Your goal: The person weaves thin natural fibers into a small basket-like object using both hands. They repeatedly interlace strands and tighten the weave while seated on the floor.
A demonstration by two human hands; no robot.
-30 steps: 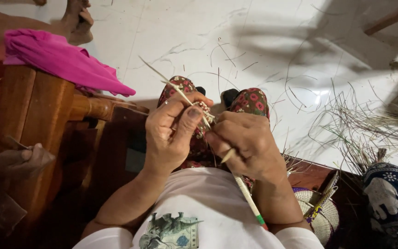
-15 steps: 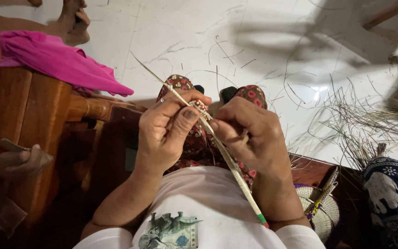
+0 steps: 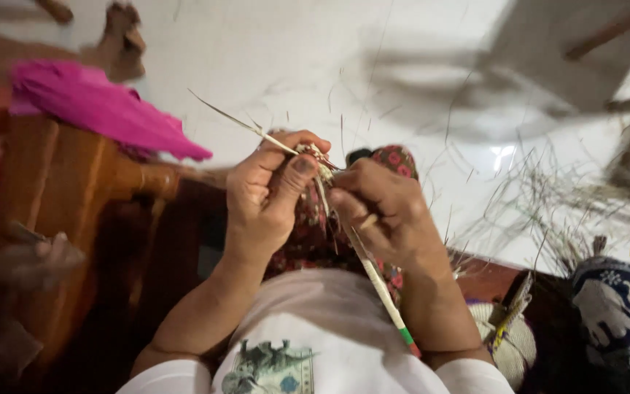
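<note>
My left hand [image 3: 267, 193] and my right hand [image 3: 388, 211] meet close together above my lap. Between their fingertips sits a small woven piece [image 3: 315, 157] made of pale thin strips. My left thumb and fingers pinch it, and a long thin strip [image 3: 235, 124] sticks out up and to the left. My right hand grips a long pale stick [image 3: 380, 288] with a green and red end that runs down past my wrist. Patterned red cloth [image 3: 395, 160] covers my knees beneath the hands.
A wooden armrest [image 3: 60, 190] with a pink cloth [image 3: 96, 106] draped on it stands at the left. Another person's hand [image 3: 34, 255] rests at the far left. Several loose dry strips [image 3: 548, 211] litter the white floor at the right. A blue patterned cloth [image 3: 621, 314] lies at the lower right.
Both hands have shifted slightly and the view has drifted. The long strip has swung a little lower to the left, and the stick has slid down through my right hand.
</note>
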